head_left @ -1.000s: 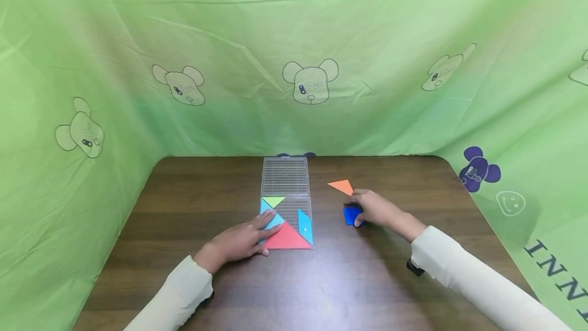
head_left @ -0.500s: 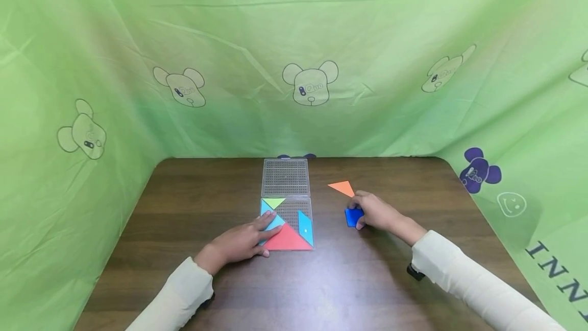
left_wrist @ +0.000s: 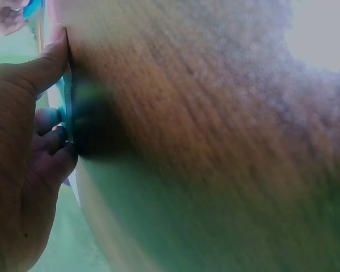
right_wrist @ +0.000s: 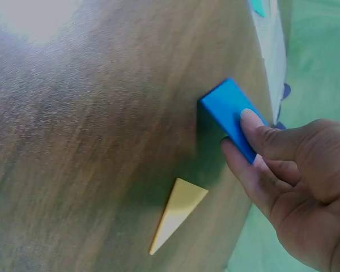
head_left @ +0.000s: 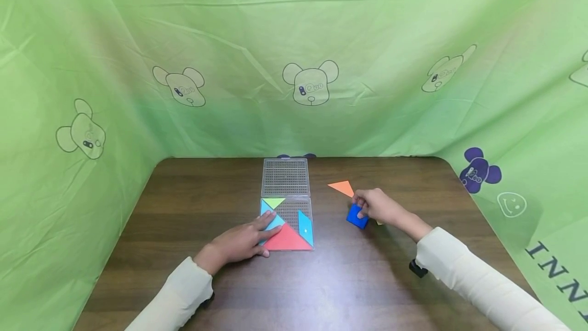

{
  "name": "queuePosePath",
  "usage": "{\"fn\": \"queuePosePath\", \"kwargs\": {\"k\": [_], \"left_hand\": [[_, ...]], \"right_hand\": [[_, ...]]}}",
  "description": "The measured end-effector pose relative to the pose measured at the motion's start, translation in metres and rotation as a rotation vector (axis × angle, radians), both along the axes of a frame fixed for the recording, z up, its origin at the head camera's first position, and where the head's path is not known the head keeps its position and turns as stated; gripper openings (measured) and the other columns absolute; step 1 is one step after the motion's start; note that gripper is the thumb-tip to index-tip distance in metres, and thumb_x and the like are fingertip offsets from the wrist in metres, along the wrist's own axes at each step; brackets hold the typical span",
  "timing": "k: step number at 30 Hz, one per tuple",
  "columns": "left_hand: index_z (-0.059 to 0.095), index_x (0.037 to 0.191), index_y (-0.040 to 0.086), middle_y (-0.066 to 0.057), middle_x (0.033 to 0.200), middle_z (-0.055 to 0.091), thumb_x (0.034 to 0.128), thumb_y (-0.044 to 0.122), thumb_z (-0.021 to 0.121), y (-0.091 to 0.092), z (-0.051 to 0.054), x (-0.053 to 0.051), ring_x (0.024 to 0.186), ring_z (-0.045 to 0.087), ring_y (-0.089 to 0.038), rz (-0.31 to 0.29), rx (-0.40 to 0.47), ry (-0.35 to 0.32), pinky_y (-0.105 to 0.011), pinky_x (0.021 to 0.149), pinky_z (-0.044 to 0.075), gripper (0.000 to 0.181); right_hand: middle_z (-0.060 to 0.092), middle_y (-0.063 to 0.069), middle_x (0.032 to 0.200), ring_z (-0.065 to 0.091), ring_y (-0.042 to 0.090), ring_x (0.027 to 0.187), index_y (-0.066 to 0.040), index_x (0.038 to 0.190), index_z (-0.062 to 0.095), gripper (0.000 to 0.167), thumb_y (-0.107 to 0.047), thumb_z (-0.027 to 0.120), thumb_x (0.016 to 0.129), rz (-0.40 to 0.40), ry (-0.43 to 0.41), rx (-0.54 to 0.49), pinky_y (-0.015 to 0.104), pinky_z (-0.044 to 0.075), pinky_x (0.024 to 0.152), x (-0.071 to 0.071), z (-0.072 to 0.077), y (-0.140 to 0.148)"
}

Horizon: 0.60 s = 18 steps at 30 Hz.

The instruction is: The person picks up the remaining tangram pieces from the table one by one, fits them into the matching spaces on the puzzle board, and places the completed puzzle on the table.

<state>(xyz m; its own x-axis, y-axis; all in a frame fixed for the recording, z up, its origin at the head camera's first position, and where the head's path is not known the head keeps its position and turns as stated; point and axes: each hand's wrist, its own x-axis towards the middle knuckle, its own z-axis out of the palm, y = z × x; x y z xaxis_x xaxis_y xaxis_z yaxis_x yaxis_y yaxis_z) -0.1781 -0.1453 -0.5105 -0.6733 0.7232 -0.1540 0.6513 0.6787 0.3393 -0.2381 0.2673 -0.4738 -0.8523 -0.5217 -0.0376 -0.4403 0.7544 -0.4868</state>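
My right hand point(head_left: 378, 206) pinches a blue square tile point(head_left: 357, 216) between thumb and fingers. In the right wrist view the tile point(right_wrist: 229, 110) is tilted up off the table, thumb on its face. My left hand point(head_left: 241, 240) rests with extended fingers on the light blue triangle point(head_left: 272, 223) in the lower half of a clear hinged case point(head_left: 286, 178). That half also bears a red triangle point(head_left: 288, 239), a blue parallelogram point(head_left: 305, 225) and a small green triangle point(head_left: 274, 202). In the left wrist view, the left hand's point(left_wrist: 31, 107) thumb and fingers meet the case's edge.
An orange triangle point(head_left: 342, 187) lies on the wooden table point(head_left: 193, 188), just beyond the right hand. A pale yellow triangle point(right_wrist: 178, 209) lies beside that hand, mostly hidden in the head view. Green printed cloth point(head_left: 239, 126) surrounds the table's back and sides.
The right hand has tilted and lifted the blue square, moving slightly right. Part of the yellow triangle now shows under that hand. My left hand stays where it was.
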Motion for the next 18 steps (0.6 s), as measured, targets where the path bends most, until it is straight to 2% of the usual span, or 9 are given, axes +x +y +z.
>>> {"fn": "queuePosePath", "kwargs": {"k": [6, 12, 18], "left_hand": [[0.037, 0.160, 0.026, -0.009, 0.173, 0.018, 0.0978, 0.046, 0.065, 0.000, 0.000, 0.000, 0.159, 0.021, -0.032, -0.002, -0.006, 0.001, -0.048, 0.115, 0.045, 0.071], [0.037, 0.160, 0.026, -0.009, 0.173, 0.018, 0.0977, 0.047, 0.064, 0.000, 0.000, 0.001, 0.159, 0.022, -0.032, -0.004, -0.001, 0.008, -0.047, 0.114, 0.046, 0.071], [0.037, 0.160, 0.025, -0.009, 0.173, 0.019, 0.0973, 0.047, 0.065, 0.000, 0.000, 0.000, 0.159, 0.022, -0.032, -0.004, 0.004, 0.012, -0.047, 0.113, 0.047, 0.071]], "right_hand": [[0.071, 0.007, 0.084, 0.067, 0.017, 0.079, -0.001, 0.096, 0.069, 0.015, 0.006, 0.076, 0.085, -0.060, -0.012, -0.038, 0.030, 0.058, 0.070, -0.002, 0.006, 0.000], [0.070, 0.008, 0.088, 0.065, 0.017, 0.081, -0.002, 0.099, 0.068, 0.011, 0.002, 0.072, 0.089, -0.176, -0.111, -0.101, 0.027, 0.055, 0.069, -0.003, 0.011, -0.002], [0.069, 0.016, 0.094, 0.067, 0.020, 0.080, 0.005, 0.104, 0.066, 0.014, 0.002, 0.070, 0.091, -0.295, -0.214, -0.221, 0.039, 0.064, 0.071, -0.005, 0.013, -0.007]]}}
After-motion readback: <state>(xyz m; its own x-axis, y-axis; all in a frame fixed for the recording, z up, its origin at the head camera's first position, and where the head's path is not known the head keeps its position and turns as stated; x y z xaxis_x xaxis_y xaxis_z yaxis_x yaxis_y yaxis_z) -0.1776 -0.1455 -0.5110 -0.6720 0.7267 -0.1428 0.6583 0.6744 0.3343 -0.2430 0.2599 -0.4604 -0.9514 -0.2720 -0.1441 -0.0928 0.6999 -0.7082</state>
